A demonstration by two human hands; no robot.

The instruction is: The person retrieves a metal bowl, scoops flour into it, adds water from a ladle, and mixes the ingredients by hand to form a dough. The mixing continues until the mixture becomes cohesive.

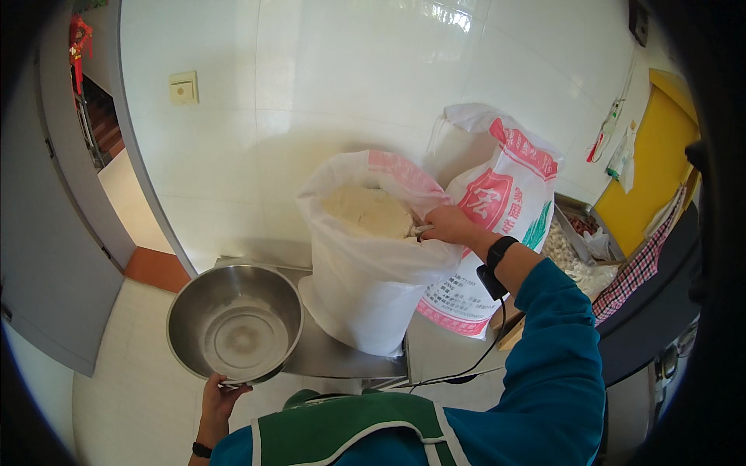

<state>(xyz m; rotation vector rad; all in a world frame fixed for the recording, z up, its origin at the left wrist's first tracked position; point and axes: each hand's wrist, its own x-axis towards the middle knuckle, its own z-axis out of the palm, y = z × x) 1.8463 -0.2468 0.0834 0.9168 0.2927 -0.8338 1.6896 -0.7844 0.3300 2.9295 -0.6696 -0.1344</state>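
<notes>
My left hand (220, 398) grips the near rim of a stainless steel bowl (242, 326), which holds no visible contents. To the right of the bowl an open white woven sack (361, 291) stands upright, its rim folded outward, with pale flour (370, 212) inside. At the sack's right edge my right hand (446, 226) is closed on a handle (421, 229); the rest of that tool is hidden by the flour and the sack. Behind my right arm leans a second, printed white and red sack (486, 198).
A stainless steel table (344, 355) bears the sacks beside a tiled wall (349, 76). Trays (577, 215) with food and plastic bags stand at the right, near a checked cloth (632, 274). A black cable (478, 364) hangs from my right wrist. A grey door (52, 221) is at the left.
</notes>
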